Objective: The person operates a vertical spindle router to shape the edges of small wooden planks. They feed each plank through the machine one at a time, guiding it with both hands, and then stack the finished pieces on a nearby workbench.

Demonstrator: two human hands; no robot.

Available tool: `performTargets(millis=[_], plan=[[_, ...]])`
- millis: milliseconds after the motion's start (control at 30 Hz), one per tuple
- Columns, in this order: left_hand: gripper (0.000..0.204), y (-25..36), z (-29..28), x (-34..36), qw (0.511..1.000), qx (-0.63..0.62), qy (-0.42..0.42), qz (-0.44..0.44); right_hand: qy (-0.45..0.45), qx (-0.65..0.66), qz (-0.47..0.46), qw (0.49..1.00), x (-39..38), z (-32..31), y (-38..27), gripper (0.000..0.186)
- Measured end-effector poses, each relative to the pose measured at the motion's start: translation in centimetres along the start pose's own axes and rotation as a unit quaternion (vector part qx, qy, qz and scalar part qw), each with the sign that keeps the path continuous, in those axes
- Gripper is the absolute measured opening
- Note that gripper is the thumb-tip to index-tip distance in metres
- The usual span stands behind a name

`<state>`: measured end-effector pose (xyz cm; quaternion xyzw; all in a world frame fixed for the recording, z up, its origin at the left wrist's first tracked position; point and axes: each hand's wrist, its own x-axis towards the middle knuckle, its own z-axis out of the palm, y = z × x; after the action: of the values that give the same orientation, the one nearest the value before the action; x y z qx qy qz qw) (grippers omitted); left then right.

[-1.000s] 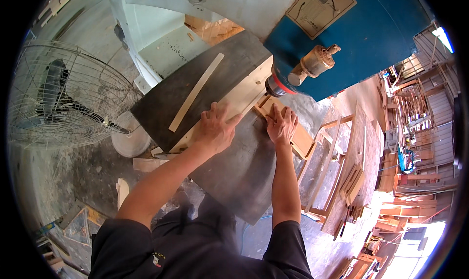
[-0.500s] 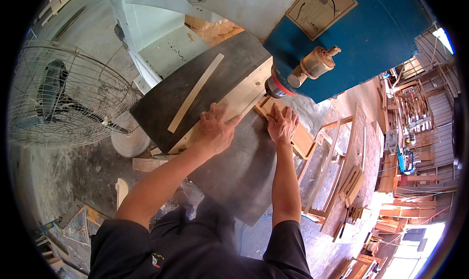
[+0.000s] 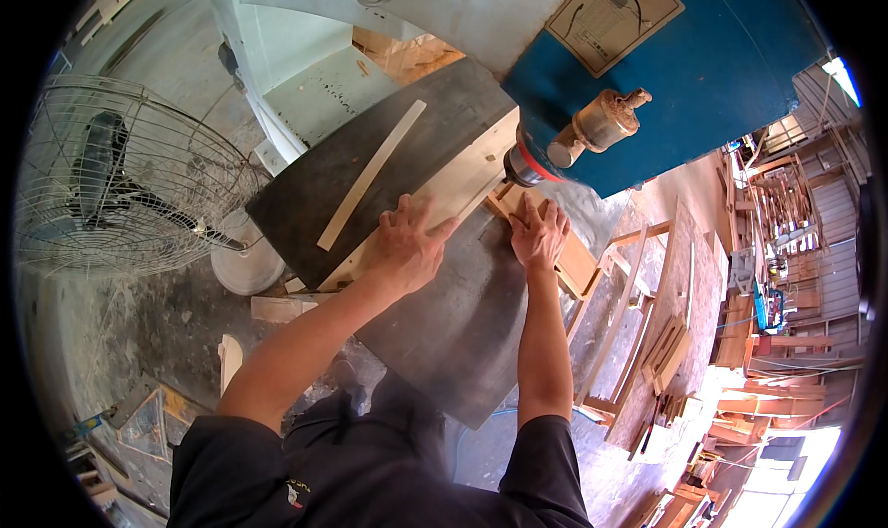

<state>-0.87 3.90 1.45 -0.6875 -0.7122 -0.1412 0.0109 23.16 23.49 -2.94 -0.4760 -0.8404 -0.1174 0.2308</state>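
My left hand (image 3: 413, 246) lies on a long pale wooden board (image 3: 467, 172) set along the dark metal machine table (image 3: 435, 325). Its fingers are spread, with the index finger reaching toward the right edge. On the right, my right hand (image 3: 540, 235) is over a brown wooden board (image 3: 577, 264), its bent fingers across the top and the thumb at the near side. This board's far end sits close to a dark round guard with a red rim (image 3: 529, 165). Whatever is under the guard is hidden.
A thin wooden strip (image 3: 372, 177) rests on the table's left part. Behind stands a blue machine housing (image 3: 703, 75) with a dusty cylinder (image 3: 601, 123). At left are a wire-cage fan (image 3: 120, 177) and a round pale base (image 3: 248, 258). Wooden frames (image 3: 638, 297) stand at right.
The view has shifted very slightly. My right hand is a touch farther right in the picture; my left hand stays in place on the pale board.
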Motion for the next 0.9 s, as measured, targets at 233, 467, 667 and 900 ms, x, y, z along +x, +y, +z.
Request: performTargets(millis=[233, 467, 667, 900], plan=[[0.053, 0.0, 0.3, 0.0, 1.000, -0.003, -0.001, 0.000, 0.004, 0.004, -0.003, 1.000, 0.3, 0.4, 0.4, 0.062], [0.053, 0.0, 0.2, 0.0, 1.000, 0.004, 0.006, 0.004, 0.001, -0.006, -0.002, 1.000, 0.7, 0.6, 0.7, 0.063], [0.054, 0.0, 0.0, 0.0, 1.000, 0.005, 0.006, 0.003, -0.010, -0.001, 0.005, 1.000, 0.9, 0.5, 0.8, 0.063], [0.053, 0.1, 0.6, 0.0, 1.000, -0.008, 0.007, -0.006, -0.014, 0.007, 0.013, 1.000, 1.1, 0.8, 1.2, 0.064]])
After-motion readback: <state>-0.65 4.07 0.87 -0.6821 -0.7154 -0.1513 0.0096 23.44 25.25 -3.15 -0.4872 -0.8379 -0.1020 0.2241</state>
